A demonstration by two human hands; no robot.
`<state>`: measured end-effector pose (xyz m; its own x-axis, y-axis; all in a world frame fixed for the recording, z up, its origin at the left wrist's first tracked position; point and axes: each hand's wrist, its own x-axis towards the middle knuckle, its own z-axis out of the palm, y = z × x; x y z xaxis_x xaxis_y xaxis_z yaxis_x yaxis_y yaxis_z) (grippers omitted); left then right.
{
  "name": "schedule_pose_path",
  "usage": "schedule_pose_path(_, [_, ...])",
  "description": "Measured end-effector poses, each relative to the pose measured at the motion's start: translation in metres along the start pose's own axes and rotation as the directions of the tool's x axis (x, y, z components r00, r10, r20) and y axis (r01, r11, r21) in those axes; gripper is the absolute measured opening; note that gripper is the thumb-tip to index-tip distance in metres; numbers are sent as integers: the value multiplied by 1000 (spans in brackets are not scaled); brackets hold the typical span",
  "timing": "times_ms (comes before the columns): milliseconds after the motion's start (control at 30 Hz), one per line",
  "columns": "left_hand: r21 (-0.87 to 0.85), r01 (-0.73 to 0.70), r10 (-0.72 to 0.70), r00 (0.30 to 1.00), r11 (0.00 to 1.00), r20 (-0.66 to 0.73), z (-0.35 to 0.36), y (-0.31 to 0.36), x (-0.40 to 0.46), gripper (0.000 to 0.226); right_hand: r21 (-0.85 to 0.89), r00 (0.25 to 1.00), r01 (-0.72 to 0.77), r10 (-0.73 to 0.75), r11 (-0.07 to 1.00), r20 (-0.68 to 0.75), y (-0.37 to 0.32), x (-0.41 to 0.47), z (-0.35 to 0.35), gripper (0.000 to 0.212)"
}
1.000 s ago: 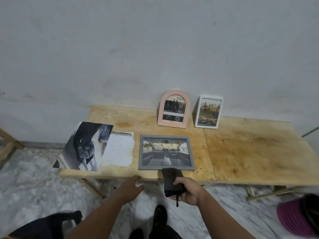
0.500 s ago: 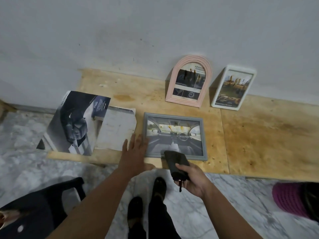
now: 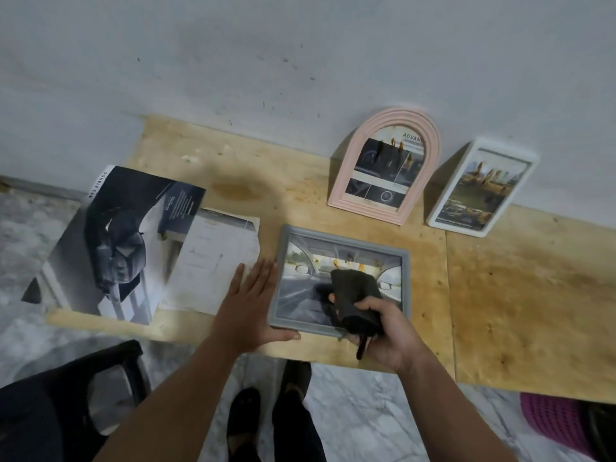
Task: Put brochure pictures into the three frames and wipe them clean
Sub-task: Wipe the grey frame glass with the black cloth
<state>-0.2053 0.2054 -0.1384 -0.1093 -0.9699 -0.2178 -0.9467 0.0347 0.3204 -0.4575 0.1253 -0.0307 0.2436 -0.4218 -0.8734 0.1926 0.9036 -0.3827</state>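
Far left, around 9 o'clock, a big car brochure (image 3: 113, 245) is lying on the wooden table (image 3: 516, 295), hanging a bit over the left edge. A loose white page (image 3: 216, 261) is sitting right beside it, partly tucked under its right edge.

Next over, the left hand (image 3: 248, 303) is lying flat with fingers straight and relaxed, not gripping anything. The fingertips are resting on the corner of the white page, and the thumb is running along the bottom left corner of the grey frame (image 3: 340, 278), touching its edge.

The grey frame is lying flat near the front edge of the table, about dead centre, with a car-interior picture inside it. The right hand (image 3: 383, 331) is coming in from 5 o'clock with its fingers curled tight around a dark cloth (image 3: 356, 301), and the cloth is pressing on the lower right part of the glass.

Up at 1 o'clock, a pink arched frame (image 3: 383, 168) is leaning against the wall with a brochure picture in it. Just right of that, a white frame (image 3: 481, 188) is leaning there too, also with a picture in it.

Bottom right at 4 o'clock, something purple (image 3: 553, 425) is sitting on the floor, can't tell what.
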Motion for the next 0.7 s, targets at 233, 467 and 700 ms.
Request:
schedule_pose_path(233, [-23,11,-13,995,1000,-97,1,2,-1,135,96,997,33,-40,995,69,-3,20,7,42])
schedule_pose_path(467, [3,-11,11,989,1000,-147,4,-1,-2,132,-863,846,308,-530,401,56,-40,61,60,42])
schedule_pose_path(700, [13,0,2,992,1000,-129,6,-2,0,132,-773,598,268,-529,-576,602,-11,119,94,42])
